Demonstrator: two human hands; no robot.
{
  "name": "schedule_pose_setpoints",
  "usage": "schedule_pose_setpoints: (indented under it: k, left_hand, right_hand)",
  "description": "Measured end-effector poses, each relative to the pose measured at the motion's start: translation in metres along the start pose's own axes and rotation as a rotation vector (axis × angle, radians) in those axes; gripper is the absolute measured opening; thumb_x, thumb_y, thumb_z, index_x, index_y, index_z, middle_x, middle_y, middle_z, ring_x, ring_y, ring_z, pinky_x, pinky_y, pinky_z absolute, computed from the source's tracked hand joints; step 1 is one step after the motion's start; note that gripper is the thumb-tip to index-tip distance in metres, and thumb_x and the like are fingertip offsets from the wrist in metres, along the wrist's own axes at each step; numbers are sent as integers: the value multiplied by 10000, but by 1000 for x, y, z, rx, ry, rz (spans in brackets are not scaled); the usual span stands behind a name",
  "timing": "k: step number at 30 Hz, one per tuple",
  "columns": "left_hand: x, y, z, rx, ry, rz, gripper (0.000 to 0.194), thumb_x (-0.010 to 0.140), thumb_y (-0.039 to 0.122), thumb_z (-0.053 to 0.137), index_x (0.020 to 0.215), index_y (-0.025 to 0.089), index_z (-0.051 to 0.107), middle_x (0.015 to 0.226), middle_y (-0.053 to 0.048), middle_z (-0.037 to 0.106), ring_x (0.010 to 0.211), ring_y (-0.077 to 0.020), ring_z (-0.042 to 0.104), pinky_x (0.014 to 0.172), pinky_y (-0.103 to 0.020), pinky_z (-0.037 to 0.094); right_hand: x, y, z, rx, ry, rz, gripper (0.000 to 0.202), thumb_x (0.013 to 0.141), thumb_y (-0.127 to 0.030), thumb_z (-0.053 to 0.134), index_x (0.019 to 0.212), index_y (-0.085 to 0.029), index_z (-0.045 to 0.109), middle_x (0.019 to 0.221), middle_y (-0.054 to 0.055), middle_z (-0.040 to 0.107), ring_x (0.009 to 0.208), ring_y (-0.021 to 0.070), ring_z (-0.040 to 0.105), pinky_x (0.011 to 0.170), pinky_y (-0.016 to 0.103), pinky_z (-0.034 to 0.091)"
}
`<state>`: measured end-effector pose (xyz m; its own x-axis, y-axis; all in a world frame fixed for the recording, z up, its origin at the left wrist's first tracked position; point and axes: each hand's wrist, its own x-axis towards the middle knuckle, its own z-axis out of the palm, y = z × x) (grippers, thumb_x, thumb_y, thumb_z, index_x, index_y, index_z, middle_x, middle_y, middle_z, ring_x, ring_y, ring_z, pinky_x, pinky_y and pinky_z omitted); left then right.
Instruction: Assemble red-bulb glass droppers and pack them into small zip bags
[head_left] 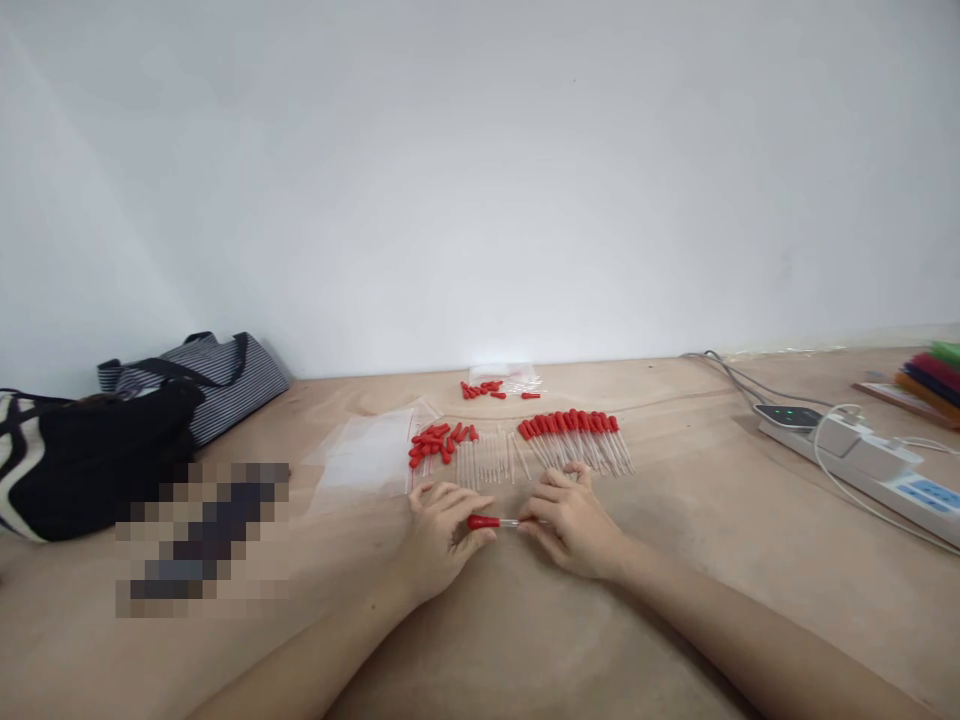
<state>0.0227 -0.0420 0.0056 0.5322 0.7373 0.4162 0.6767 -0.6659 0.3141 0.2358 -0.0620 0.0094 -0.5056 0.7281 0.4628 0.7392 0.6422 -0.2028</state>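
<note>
A dropper [509,523] with a red rubber bulb [484,522] lies level between my hands. My left hand [448,527] has its thumb and fingers around the bulb end. With thumb and fingers closed, my right hand [568,520] grips the clear tube end. Just beyond are a loose pile of red bulbs [435,442] and a row of clear tubes [487,460]. To their right, several droppers with red bulbs [574,425] lie side by side, tubes pointing toward me.
Clear plastic bags [367,452] lie left of the bulbs. Further back are more red bulbs [480,390] and tubes. A striped bag [225,385] and black bag [97,455] stand left; a white power strip [870,465] with cables lies right.
</note>
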Motion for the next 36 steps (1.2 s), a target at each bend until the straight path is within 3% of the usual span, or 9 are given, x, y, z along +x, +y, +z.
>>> schedule_pose_setpoints:
  k: [2, 4, 8, 12, 26, 31, 36]
  left_hand:
    - [0, -3, 1, 26, 2, -45, 510, 710, 450, 612, 1170, 277, 477, 1073, -49, 587, 994, -263, 482, 914, -458, 221]
    - [0, -6, 1, 45, -6, -109, 618, 688, 413, 639, 1237, 269, 395, 1129, -62, 545, 1041, -284, 447, 910, -477, 226]
    - [0, -9, 4, 57, -31, -159, 489, 723, 320, 608, 1178, 262, 439, 1089, -53, 551, 1037, -277, 442, 894, -480, 246]
    - [0, -9, 5, 59, -37, -140, 374, 731, 319, 592, 1091, 260, 507, 1042, -40, 559, 1019, -269, 449, 894, -479, 255]
    - [-1, -7, 6, 68, -53, -135, 228, 735, 310, 591, 957, 257, 581, 1031, -36, 564, 1010, -271, 458, 861, -487, 247]
    - [8, -13, 0, 143, 17, -203, 153, 751, 312, 570, 888, 249, 598, 936, -27, 594, 930, -249, 494, 790, -430, 284]
    - [42, -34, -13, 369, 150, -321, 145, 779, 337, 520, 793, 220, 604, 879, -50, 623, 887, -256, 499, 748, -405, 274]
  right_hand:
    - [2, 7, 0, -11, 58, 125, 185, 810, -257, 457, 701, -201, 595, 698, 13, 624, 757, 155, 479, 767, 359, 195]
    - [6, 19, 0, -29, 143, 358, 222, 803, -277, 446, 663, -203, 601, 681, 18, 629, 757, 171, 486, 749, 363, 199]
    - [19, 52, 0, -126, 231, 763, 274, 780, -315, 427, 617, -199, 614, 663, 42, 635, 791, 215, 500, 764, 392, 195]
    - [27, 76, 3, -199, 191, 905, 287, 772, -321, 411, 642, -182, 626, 664, 56, 632, 790, 221, 516, 788, 402, 193]
    - [26, 89, 10, -246, 142, 945, 266, 767, -327, 414, 740, -173, 629, 752, 82, 645, 831, 246, 523, 793, 413, 191]
    - [30, 69, 9, -248, 202, 794, 244, 785, -322, 416, 767, -183, 616, 777, 70, 645, 866, 241, 500, 780, 401, 201]
    - [50, 38, 16, -226, 70, 681, 291, 803, -361, 399, 750, -186, 626, 793, 81, 650, 862, 245, 497, 776, 407, 206]
